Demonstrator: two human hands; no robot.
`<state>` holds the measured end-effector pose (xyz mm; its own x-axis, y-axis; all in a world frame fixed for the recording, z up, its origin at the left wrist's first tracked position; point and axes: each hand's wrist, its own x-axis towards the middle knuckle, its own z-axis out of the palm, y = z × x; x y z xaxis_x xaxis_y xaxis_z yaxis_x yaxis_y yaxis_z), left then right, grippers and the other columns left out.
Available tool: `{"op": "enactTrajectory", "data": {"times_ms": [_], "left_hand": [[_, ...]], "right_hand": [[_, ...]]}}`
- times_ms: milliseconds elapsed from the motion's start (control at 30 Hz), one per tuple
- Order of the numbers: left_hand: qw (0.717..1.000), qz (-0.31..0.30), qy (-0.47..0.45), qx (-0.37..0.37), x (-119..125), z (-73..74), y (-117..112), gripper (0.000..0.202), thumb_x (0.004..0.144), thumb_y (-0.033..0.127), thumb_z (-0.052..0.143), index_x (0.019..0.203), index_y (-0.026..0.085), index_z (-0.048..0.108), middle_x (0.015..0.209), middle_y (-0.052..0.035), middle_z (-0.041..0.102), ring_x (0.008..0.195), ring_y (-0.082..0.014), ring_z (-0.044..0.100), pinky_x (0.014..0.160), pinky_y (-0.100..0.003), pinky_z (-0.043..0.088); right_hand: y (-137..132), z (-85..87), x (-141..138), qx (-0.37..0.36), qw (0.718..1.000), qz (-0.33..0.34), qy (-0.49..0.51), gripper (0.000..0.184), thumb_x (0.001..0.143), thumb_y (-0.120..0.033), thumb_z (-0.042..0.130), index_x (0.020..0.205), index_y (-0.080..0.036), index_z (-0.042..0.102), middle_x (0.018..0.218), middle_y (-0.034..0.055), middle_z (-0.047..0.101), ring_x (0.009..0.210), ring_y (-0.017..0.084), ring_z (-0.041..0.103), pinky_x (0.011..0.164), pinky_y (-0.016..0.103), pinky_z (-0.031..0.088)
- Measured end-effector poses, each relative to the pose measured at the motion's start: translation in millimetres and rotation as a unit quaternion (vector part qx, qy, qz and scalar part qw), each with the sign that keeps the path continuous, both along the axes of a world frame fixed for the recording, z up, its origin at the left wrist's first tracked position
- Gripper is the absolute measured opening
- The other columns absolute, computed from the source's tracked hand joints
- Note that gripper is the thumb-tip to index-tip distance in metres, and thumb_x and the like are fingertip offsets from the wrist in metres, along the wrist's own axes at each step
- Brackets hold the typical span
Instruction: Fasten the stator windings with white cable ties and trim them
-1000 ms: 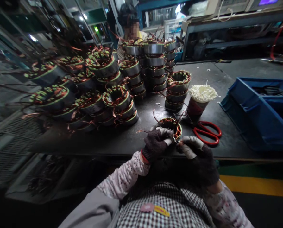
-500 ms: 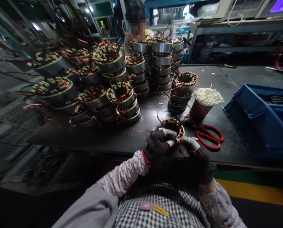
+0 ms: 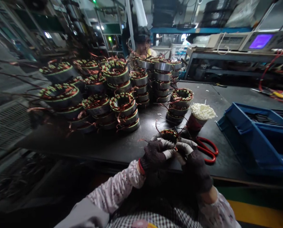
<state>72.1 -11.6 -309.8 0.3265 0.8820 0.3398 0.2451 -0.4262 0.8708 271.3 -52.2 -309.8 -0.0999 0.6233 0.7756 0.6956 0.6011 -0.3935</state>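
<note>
A small motor stator (image 3: 169,134) with copper windings and loose leads sits at the table's near edge, partly hidden by my fingers. My left hand (image 3: 154,154), in a dark glove with whitish wrapped fingertips, is closed against its near left side. My right hand (image 3: 195,166), gloved alike, has its fingers pinched together at the near right rim. Between the fingertips of both hands shows a short copper wire end (image 3: 176,148). Red-handled scissors (image 3: 210,158) lie just right of my right hand, their blades mostly hidden.
Stacked stators (image 3: 123,106) crowd the left and back, leads sticking out. A shorter stack (image 3: 179,103) stands beyond my hands, beside a cup (image 3: 195,123) of thin white sticks or tubes. Blue bins (image 3: 246,139) occupy the right. A person (image 3: 141,47) is behind the stacks.
The view has tilted up, so the hands and table sit lower in the picture. Both hands stay at the stator's near rim, with fingertips slightly shifted around the wire end.
</note>
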Motion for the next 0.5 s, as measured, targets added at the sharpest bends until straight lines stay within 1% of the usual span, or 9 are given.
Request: {"op": "enactTrajectory", "data": {"times_ms": [67,167,233,300,333,400,433,467,500], "left_hand": [[1.000,-0.002,-0.011,-0.001,0,1.8,0,0.015,0.095,0.036,0.090,0.105,0.025,0.094,0.104,-0.0061,0.093,0.102,-0.0298,0.086,0.102,-0.048,0.069],[1.000,-0.012,0.000,0.009,-1,6.2,-1,0.014,0.098,0.035,0.088,0.106,0.027,0.094,0.104,-0.0051,0.093,0.100,-0.0289,0.086,0.108,-0.050,0.067],[1.000,-0.006,0.019,0.020,-1,8.1,-2,0.011,0.097,0.036,0.090,0.101,0.027,0.094,0.100,-0.0040,0.092,0.097,-0.0284,0.086,0.114,-0.052,0.065],[0.999,0.006,0.031,0.025,0,8.0,-1,0.009,0.094,0.035,0.092,0.097,0.026,0.093,0.097,-0.0035,0.092,0.096,-0.0282,0.085,0.115,-0.054,0.063],[0.999,0.015,0.031,0.029,1,7.3,-1,0.008,0.094,0.034,0.092,0.096,0.026,0.093,0.097,-0.0036,0.091,0.096,-0.0283,0.085,0.115,-0.055,0.063],[0.998,0.018,0.037,0.047,2,5.5,0,0.007,0.095,0.032,0.089,0.098,0.026,0.092,0.102,-0.0041,0.092,0.102,-0.0291,0.086,0.116,-0.054,0.063],[0.997,0.013,0.044,0.064,1,4.7,1,0.009,0.096,0.032,0.088,0.102,0.027,0.092,0.108,-0.0045,0.093,0.107,-0.0299,0.086,0.118,-0.054,0.062],[0.995,0.006,0.054,0.084,0,4.3,1,0.014,0.096,0.033,0.088,0.107,0.027,0.092,0.114,-0.0050,0.093,0.112,-0.0308,0.086,0.120,-0.053,0.062],[0.992,-0.003,0.066,0.103,-2,4.1,2,0.019,0.096,0.035,0.089,0.113,0.027,0.092,0.119,-0.0056,0.093,0.117,-0.0314,0.085,0.121,-0.053,0.061]], "right_hand": [[3,-3.5,4,-0.007,1.000,0.022,-0.006,0.020,0.114,-0.028,0.066,0.122,-0.026,0.085,0.120,0.0105,0.087,0.110,0.028,0.086,0.095,0.045,0.077],[3,-4.7,9,-0.026,0.998,0.047,-0.012,0.025,0.113,-0.027,0.068,0.129,-0.028,0.086,0.129,0.0106,0.086,0.119,0.029,0.085,0.102,0.048,0.076],[-1,0.6,10,-0.035,0.998,0.054,-0.012,0.025,0.112,-0.027,0.069,0.129,-0.031,0.087,0.128,0.0089,0.087,0.117,0.029,0.085,0.100,0.047,0.076],[-7,10.1,8,-0.028,0.998,0.059,0.005,0.022,0.111,-0.025,0.070,0.121,-0.032,0.088,0.120,0.0064,0.087,0.110,0.026,0.086,0.095,0.042,0.076],[-10,15.2,6,-0.025,0.998,0.060,0.021,0.020,0.111,-0.023,0.071,0.119,-0.031,0.088,0.120,0.0063,0.087,0.110,0.025,0.086,0.095,0.041,0.076],[-14,21.9,3,-0.031,0.994,0.076,0.075,0.017,0.110,-0.023,0.073,0.118,-0.030,0.087,0.130,0.0080,0.087,0.123,0.027,0.085,0.103,0.043,0.075],[-16,22.2,2,-0.046,0.988,0.088,0.116,0.016,0.111,-0.024,0.073,0.117,-0.029,0.086,0.135,0.0086,0.086,0.127,0.028,0.084,0.105,0.045,0.075],[-17,20.2,1,-0.074,0.979,0.101,0.162,0.014,0.111,-0.028,0.074,0.117,-0.029,0.086,0.134,0.0088,0.086,0.126,0.029,0.084,0.104,0.045,0.076],[-19,16.2,0,-0.114,0.964,0.111,0.212,0.012,0.110,-0.032,0.075,0.115,-0.029,0.085,0.128,0.0080,0.088,0.119,0.028,0.086,0.099,0.044,0.077]]}}
